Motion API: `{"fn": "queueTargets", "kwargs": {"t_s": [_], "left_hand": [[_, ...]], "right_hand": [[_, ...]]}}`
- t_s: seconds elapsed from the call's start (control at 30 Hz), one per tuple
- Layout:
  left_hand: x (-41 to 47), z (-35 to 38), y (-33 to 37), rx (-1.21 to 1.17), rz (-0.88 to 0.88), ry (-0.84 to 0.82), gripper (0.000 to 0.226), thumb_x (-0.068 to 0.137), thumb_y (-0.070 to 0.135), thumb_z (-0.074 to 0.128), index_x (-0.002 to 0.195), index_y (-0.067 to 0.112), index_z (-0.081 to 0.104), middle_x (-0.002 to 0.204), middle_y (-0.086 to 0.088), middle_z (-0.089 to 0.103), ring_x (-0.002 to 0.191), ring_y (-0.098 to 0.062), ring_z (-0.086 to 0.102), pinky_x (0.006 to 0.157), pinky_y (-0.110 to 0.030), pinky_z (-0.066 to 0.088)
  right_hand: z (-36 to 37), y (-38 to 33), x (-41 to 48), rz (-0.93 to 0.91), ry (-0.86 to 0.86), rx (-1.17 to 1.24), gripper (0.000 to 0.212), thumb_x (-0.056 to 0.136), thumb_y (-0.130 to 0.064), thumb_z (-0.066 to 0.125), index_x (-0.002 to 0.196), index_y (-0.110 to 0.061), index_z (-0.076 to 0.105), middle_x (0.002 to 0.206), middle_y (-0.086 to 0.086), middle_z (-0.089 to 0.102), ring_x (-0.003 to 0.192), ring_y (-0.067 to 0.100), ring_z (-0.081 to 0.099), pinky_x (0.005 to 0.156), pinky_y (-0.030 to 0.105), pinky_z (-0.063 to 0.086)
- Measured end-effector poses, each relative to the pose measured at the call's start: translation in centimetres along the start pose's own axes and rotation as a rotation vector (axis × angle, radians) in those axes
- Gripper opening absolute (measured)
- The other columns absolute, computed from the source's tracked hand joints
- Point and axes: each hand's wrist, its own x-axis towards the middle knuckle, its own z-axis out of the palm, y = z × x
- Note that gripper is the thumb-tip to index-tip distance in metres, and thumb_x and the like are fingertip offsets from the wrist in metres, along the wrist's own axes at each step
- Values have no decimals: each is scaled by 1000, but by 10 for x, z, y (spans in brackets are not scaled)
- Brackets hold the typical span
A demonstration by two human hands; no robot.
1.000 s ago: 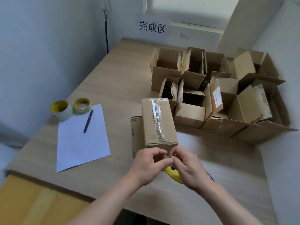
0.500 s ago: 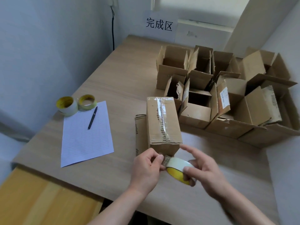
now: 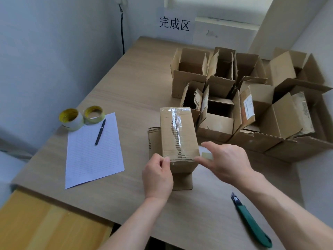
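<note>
Wooden table (image 3: 137, 91), taped box (image 3: 176, 134), open boxes (image 3: 216, 126), tape rolls (image 3: 72, 120), paper (image 3: 90, 159), green cutter (image 3: 250, 221)

a pen (image 3: 100, 132) lies on lined paper (image 3: 93, 159) beside two tape rolls (image 3: 71, 119).

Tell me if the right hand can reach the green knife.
Probably yes: the green knife lies uncovered on the table beside the right forearm; the right hand need only draw back from the box.

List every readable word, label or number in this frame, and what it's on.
"完成区": sign on the wall.
Label on a flap: too small to read.
Dark print under the tape on the taped box: blurred, unreadable.
</note>
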Motion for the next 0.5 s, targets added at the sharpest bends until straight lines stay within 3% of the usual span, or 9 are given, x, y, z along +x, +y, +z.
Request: {"fn": "queueTargets", "kwargs": {"t_s": [0.1, 0.2, 0.5], "left_hand": [[3, -2, -4, 9, -11, 8, 32, 95, 17, 59, 67, 8, 47, 55, 5, 45, 57, -18, 42, 58, -34, 36], [4, -4, -6, 23, -9, 10, 32, 95, 17, 59, 67, 9, 46, 55, 5, 44, 57, -18, 42, 59, -36, 38], [8, -3, -12, 50, -33, -20, 35, 95, 17, 60, 65, 13, 44, 55, 6, 43, 57, -17, 41, 60, -35, 38]], "right_hand": [[0, 2, 0, -62, 111, 34, 50, 92, -55, 31, 112, -25, 67, 69, 0, 69, 64, 24, 65, 53, 33, 50], [-2, 6, -1, -101, 183, 116, 41, 83, -40, 39, 96, -18, 72, 55, -1, 61, 50, 25, 57, 46, 28, 43], [8, 7, -3, -91, 127, -23, 29, 83, -38, 69, 107, -22, 69, 62, -7, 66, 52, 22, 63, 45, 30, 49]]}}
